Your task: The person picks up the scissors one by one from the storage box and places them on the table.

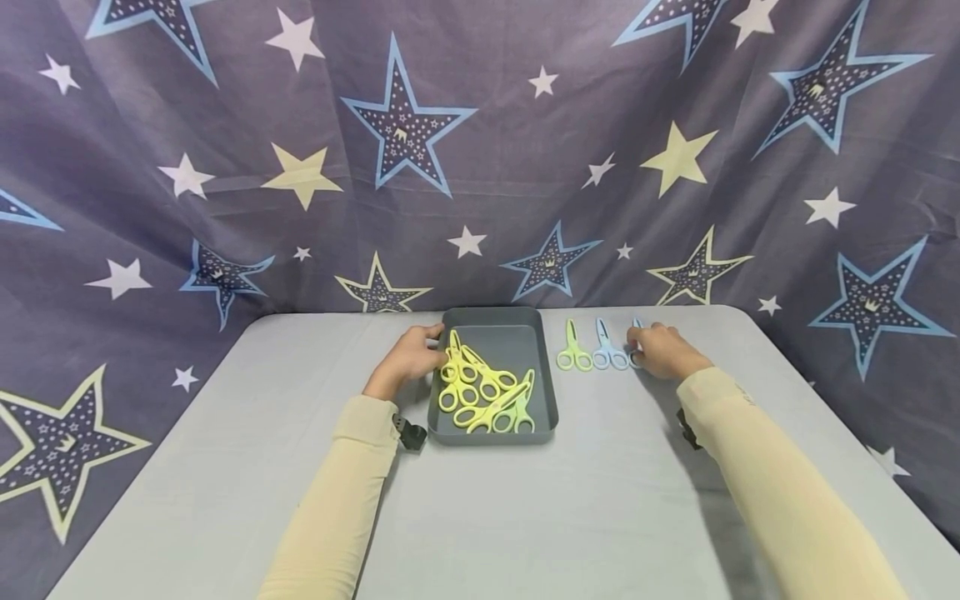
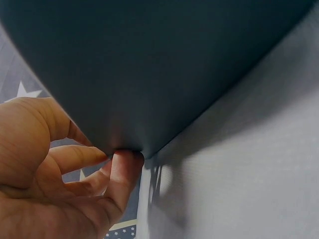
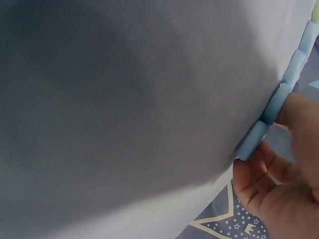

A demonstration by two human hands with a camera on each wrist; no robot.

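Observation:
A dark grey tray (image 1: 551, 375) holds several yellow scissors (image 1: 491, 410) and a light green pair (image 1: 522, 408). At its left side my left hand (image 1: 412, 354) grips the wall; the left wrist view shows fingertips against the outside of the tray (image 2: 164, 74) near a corner. To the right of the tray, green scissors (image 1: 572, 350) and blue scissors (image 1: 604, 346) lie side by side with tips pointing away. My right hand (image 1: 660, 348) holds a second pair of blue scissors (image 1: 637, 322) at the row's right end, partly hidden; its fingers touch the handle loops (image 3: 253, 140) in the right wrist view.
A pale grey table (image 1: 555, 508) carries everything. Behind it and at both sides hangs a dark curtain (image 1: 480, 167) with stars, close to the table's far edge. Dark wrist devices (image 1: 410, 434) sit under the sleeves.

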